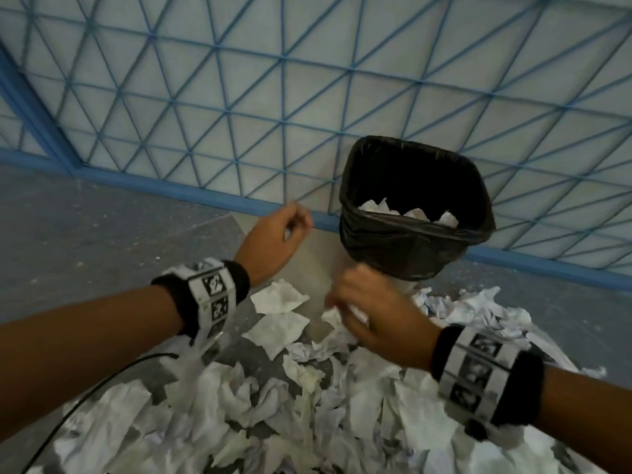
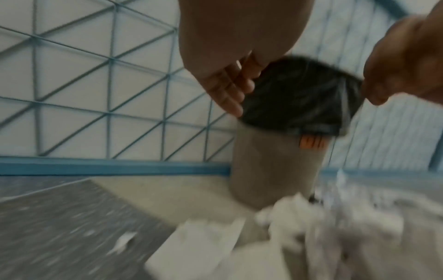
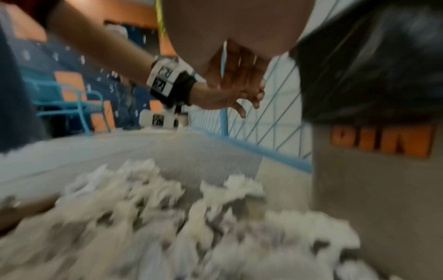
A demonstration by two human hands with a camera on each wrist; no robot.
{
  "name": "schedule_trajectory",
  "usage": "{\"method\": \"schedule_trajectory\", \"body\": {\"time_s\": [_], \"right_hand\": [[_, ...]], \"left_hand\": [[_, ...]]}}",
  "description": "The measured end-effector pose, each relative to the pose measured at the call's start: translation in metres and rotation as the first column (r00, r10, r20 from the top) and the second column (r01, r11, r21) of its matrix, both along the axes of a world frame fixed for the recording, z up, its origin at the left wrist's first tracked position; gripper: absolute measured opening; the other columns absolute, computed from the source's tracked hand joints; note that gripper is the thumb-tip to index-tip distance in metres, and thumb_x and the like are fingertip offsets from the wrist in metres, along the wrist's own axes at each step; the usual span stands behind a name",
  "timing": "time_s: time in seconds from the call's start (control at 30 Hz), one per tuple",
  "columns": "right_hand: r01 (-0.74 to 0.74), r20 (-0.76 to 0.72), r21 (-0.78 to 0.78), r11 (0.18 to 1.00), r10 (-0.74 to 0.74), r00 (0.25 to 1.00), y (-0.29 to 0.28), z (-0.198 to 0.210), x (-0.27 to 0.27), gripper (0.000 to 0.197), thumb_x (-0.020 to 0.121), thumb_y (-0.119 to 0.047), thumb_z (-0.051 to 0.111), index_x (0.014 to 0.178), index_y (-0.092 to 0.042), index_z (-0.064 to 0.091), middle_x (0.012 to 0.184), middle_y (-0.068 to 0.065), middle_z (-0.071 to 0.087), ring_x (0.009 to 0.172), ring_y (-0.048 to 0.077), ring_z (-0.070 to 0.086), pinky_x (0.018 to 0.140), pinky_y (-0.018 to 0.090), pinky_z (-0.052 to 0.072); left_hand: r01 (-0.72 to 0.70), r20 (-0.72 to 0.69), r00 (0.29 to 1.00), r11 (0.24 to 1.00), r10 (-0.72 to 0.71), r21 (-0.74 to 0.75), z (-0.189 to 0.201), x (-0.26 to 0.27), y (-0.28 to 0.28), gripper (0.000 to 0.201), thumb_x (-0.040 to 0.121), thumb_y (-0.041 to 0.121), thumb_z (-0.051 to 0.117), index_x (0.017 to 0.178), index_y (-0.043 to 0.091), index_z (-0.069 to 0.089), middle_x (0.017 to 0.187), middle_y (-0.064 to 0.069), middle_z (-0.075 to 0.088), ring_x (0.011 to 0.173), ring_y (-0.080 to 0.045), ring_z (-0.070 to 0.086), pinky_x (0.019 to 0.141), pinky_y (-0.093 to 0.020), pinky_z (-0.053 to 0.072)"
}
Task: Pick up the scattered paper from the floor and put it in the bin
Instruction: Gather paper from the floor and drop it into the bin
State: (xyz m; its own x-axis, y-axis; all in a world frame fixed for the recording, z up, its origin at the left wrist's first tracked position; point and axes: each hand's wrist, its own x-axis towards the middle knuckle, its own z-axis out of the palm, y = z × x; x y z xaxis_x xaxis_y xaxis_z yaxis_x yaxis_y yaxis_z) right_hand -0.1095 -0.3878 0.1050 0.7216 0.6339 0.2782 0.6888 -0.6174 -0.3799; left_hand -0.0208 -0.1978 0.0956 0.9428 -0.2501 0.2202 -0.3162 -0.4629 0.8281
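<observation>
The left hand (image 1: 273,239) hangs with loose, empty fingers left of the bin (image 1: 415,213). The right hand (image 1: 372,309) pinches crumpled paper (image 1: 337,316) over the near floor (image 1: 85,234) pile, before a blue-gridded wall (image 1: 239,80).

A heap of crumpled paper (image 1: 307,405) is spread on the floor (image 1: 85,234) before the black-lined bin (image 1: 403,254); a piece is pinched by the right hand (image 1: 372,313), while the left hand (image 1: 273,239) is raised beside the bin.

Crumpled white paper (image 1: 273,405) heaped on floor beside grey bin (image 2: 275,170) (black liner, some paper inside).
</observation>
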Motion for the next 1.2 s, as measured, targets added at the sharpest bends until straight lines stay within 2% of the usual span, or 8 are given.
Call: {"method": "schedule_trajectory", "body": {"time_s": [0.1, 0.17, 0.33, 0.5, 0.77, 0.97, 1.03, 1.2], "right_hand": [[0.064, -0.275, -0.332, 0.941, -0.161, 0.948, -0.008, -0.063, 0.003, 0.038, 0.089, -0.019, 0.05, 0.126, -0.015, 0.05, 0.132, 0.011, 0.046, 0.123, 0.022, 0.037, 0.104, 0.035, 0.034], [0.117, -0.407, -0.505, 0.855, -0.355, 0.841, -0.014, -0.084, 0.009, 0.055, 0.09, -0.031, 0.051, 0.141, -0.025, 0.031, 0.151, 0.009, 0.022, 0.139, 0.029, 0.019, 0.114, 0.04, 0.022], [0.123, -0.503, -0.621, 0.774, -0.514, 0.695, -0.011, -0.12, 0.012, 0.065, 0.086, -0.052, 0.051, 0.142, -0.043, 0.019, 0.158, 0.004, -0.009, 0.142, 0.043, -0.009, 0.114, 0.057, 0.01], [0.051, -0.561, -0.553, 0.831, -0.417, 0.715, 0.009, -0.13, 0.002, 0.045, 0.087, -0.04, 0.055, 0.128, -0.022, 0.046, 0.149, 0.009, 0.021, 0.134, 0.038, 0.02, 0.112, 0.042, 0.024], [0.235, -0.548, -0.289, 0.928, -0.362, 0.754, 0.016, -0.107, 0.014, 0.03, 0.082, -0.015, 0.061, 0.111, -0.009, 0.06, 0.121, 0.016, 0.05, 0.115, 0.03, 0.046, 0.096, 0.032, 0.035], [0.351, -0.608, -0.008, 0.936, -0.283, 0.742, 0.013, -0.057, 0.014, 0.023, 0.078, -0.009, 0.068, 0.088, -0.022, 0.052, 0.1, 0.001, 0.048, 0.096, 0.016, 0.049, 0.074, 0.018, 0.035], [0.362, -0.563, 0.093, 0.928, -0.251, 0.787, 0.015, -0.031, 0.01, 0.022, 0.079, -0.007, 0.068, 0.086, -0.021, 0.053, 0.094, -0.003, 0.05, 0.093, 0.013, 0.049, 0.073, 0.012, 0.036], [0.28, -0.391, 0.336, 0.899, -0.137, 0.91, 0.022, 0.056, 0.007, 0.018, 0.079, -0.005, 0.067, 0.084, -0.02, 0.058, 0.093, 0.002, 0.06, 0.094, 0.017, 0.057, 0.086, 0.026, 0.042]], "left_hand": [[0.308, -0.423, 0.905, 0.748, -0.041, 0.587, -0.056, -0.004, 0.021, 0.043, 0.09, 0.036, 0.054, 0.131, 0.024, 0.045, 0.142, -0.015, 0.038, 0.132, -0.034, 0.04, 0.108, -0.041, 0.037], [0.498, -0.6, 0.8, 0.533, 0.023, 0.684, -0.077, -0.01, 0.025, 0.073, 0.089, 0.049, 0.052, 0.148, 0.031, 0.014, 0.159, -0.015, 0.001, 0.146, -0.038, 0.007, 0.119, -0.047, 0.016], [0.553, -0.655, 0.756, 0.532, 0.005, 0.642, -0.12, -0.022, 0.021, 0.098, 0.077, 0.058, 0.062, 0.146, 0.043, -0.006, 0.157, -0.018, -0.017, 0.144, -0.045, -0.006, 0.119, -0.054, 0.01], [0.59, -0.633, 0.771, 0.454, -0.071, 0.668, -0.134, -0.055, 0.01, 0.084, 0.081, 0.056, 0.058, 0.147, 0.037, 0.01, 0.159, -0.008, -0.01, 0.143, -0.045, -0.005, 0.115, -0.056, 0.02], [0.422, -0.554, 0.822, 0.795, -0.132, 0.436, -0.105, -0.055, 0.017, 0.029, 0.089, 0.018, 0.058, 0.116, 0.008, 0.055, 0.121, -0.011, 0.061, 0.112, -0.023, 0.057, 0.087, -0.027, 0.042], [0.243, -0.455, 0.887, 0.913, -0.073, 0.328, -0.052, -0.03, 0.056, 0.019, 0.081, 0.015, 0.068, 0.081, 0.026, 0.053, 0.087, 0.005, 0.058, 0.08, -0.01, 0.054, 0.063, -0.009, 0.038], [0.147, -0.411, 0.911, 0.958, -0.035, 0.245, -0.025, -0.02, 0.067, 0.018, 0.078, 0.016, 0.07, 0.077, 0.028, 0.056, 0.081, 0.004, 0.061, 0.074, -0.01, 0.055, 0.065, -0.018, 0.041], [-0.075, -0.221, 0.973, 0.997, 0.069, -0.021, 0.049, 0.008, 0.067, 0.017, 0.074, 0.018, 0.075, 0.086, 0.019, 0.063, 0.084, -0.003, 0.064, 0.073, -0.006, 0.058, 0.066, -0.016, 0.043]]}}
